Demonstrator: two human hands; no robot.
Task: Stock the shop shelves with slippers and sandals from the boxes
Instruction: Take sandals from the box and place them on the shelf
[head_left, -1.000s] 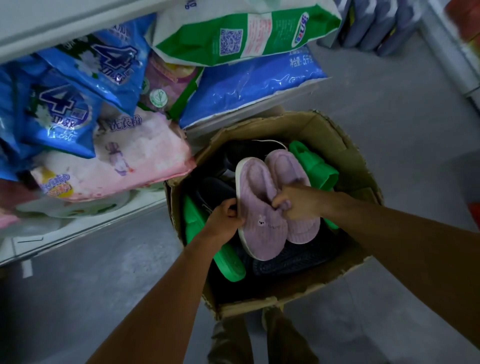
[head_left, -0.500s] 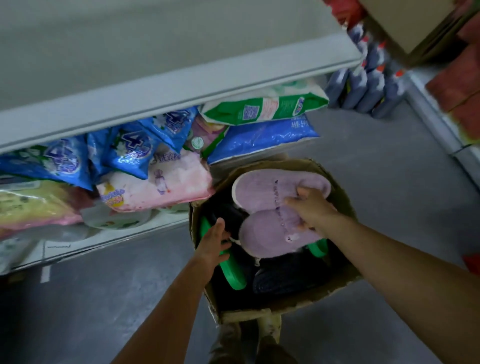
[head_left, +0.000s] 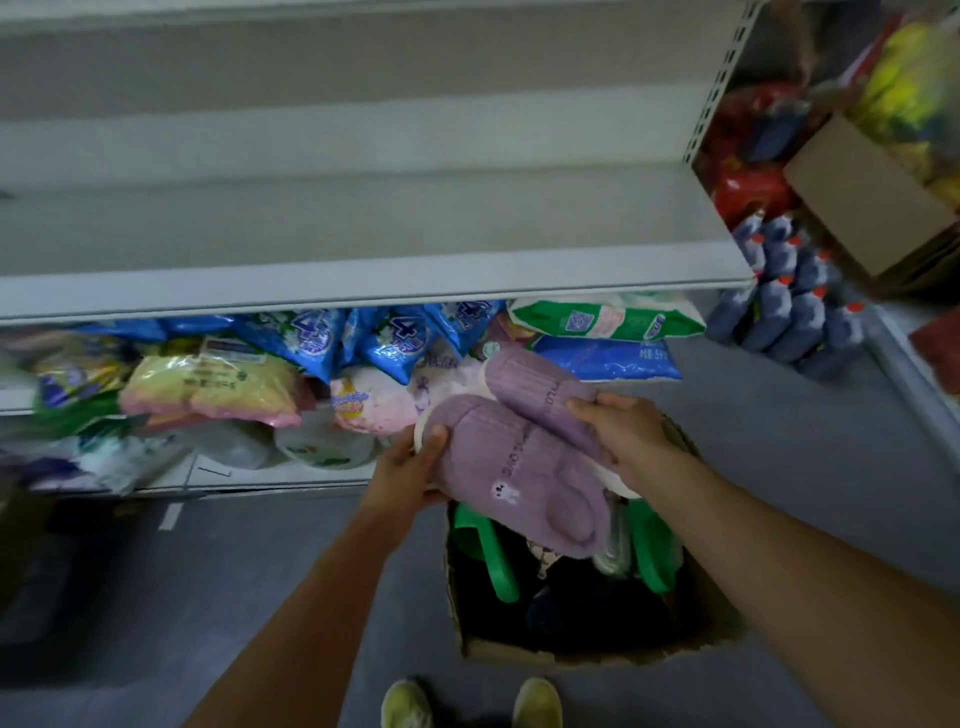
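Holding a pair of purple slippers (head_left: 524, 457) between both hands, I have them lifted above the cardboard box (head_left: 597, 652), which sits at about five o'clock from centre. My left hand (head_left: 410, 475) grips the heel end of the nearer slipper, thumb curled over its white sole edge. My right hand (head_left: 626, 439) wraps its fingers round the pair from the three o'clock side. Below them, green sandals (head_left: 496, 564) and dark footwear lie in the box. At twelve o'clock runs a bare grey shelf (head_left: 363, 283); under it, at ten o'clock, detergent bags (head_left: 311, 340) are piled.
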